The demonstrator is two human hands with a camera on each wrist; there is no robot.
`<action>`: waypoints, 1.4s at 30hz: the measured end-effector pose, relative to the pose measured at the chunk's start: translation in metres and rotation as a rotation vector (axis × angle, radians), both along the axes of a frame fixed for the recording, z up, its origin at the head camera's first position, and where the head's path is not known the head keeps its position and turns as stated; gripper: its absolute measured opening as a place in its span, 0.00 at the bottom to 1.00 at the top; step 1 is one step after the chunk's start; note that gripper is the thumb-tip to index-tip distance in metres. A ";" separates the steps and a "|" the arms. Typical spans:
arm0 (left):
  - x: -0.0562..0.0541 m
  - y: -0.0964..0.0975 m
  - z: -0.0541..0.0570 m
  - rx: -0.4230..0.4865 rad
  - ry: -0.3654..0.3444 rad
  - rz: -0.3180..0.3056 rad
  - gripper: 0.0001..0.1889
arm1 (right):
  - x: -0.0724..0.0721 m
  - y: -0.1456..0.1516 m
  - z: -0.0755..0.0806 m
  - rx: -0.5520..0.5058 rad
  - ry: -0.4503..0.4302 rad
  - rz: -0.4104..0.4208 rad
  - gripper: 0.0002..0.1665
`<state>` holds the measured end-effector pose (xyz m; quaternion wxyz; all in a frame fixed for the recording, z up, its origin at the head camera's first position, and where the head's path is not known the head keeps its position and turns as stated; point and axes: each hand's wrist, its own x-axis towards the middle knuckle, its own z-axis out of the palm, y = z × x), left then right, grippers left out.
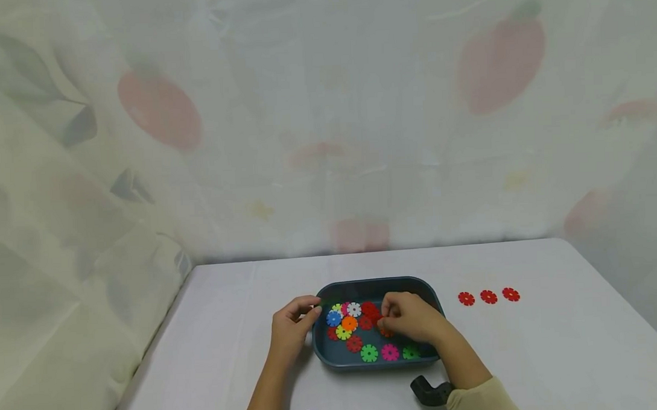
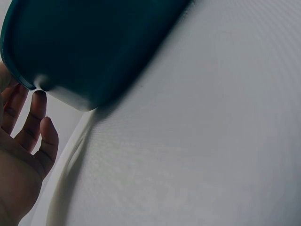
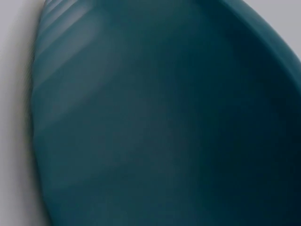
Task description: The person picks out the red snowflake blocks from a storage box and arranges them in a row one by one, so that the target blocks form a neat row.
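A dark teal tray [image 1: 334,355] holds several notched plastic discs in red, yellow, blue, white, orange, pink and green. At its left rim, my left hand [image 1: 289,328] grips the edge between thumb and fingers; the left wrist view shows its lower fingers [image 2: 48,141] bent beside the tray's outer wall. Inside the tray, my right hand [image 1: 414,318] has thumb and forefinger curled together at a red disc [image 1: 378,323], which the fingers partly hide. An orange-red disc [image 1: 386,333] lies just below those fingertips. The right wrist view shows only the tray's wall [image 3: 117,117], without the hand.
Three red discs [image 1: 488,296] lie in a row on the white table [image 1: 561,341], right of the tray. Black wrist devices [image 1: 430,392] sit at the wrists. A printed curtain [image 1: 282,110] hangs behind the table's back edge.
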<state>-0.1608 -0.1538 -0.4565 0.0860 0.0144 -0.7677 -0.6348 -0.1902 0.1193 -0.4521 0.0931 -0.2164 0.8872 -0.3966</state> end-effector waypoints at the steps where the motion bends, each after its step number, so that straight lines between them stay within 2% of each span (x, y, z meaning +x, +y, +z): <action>1: 0.000 0.000 0.000 -0.004 0.003 0.000 0.09 | 0.000 0.000 0.000 -0.014 -0.001 -0.002 0.10; 7: -0.002 0.000 -0.004 -0.010 -0.002 0.004 0.09 | 0.000 0.000 0.001 -0.058 -0.016 -0.015 0.08; 13: -0.012 -0.004 -0.021 -0.010 -0.006 0.023 0.09 | -0.001 0.001 0.005 -0.121 -0.023 -0.030 0.07; 16: -0.016 -0.005 -0.026 -0.021 -0.006 0.033 0.08 | -0.002 0.003 0.006 -0.167 -0.033 -0.024 0.12; 24: -0.018 -0.003 -0.030 -0.026 -0.020 0.041 0.08 | -0.003 0.011 0.007 -0.300 -0.115 -0.036 0.24; 30: -0.019 -0.003 -0.033 -0.029 0.011 0.017 0.08 | 0.001 0.020 0.016 -0.397 -0.178 -0.066 0.24; 33: -0.019 -0.003 -0.033 -0.027 0.025 0.006 0.08 | 0.001 0.029 0.022 -0.426 -0.179 -0.074 0.23; 38: -0.019 -0.003 -0.034 -0.029 0.041 0.002 0.07 | -0.002 0.057 0.030 -0.457 -0.141 -0.150 0.26; 42: -0.020 -0.004 -0.034 -0.037 0.042 0.009 0.06 | -0.004 0.092 0.032 -0.419 -0.081 -0.292 0.26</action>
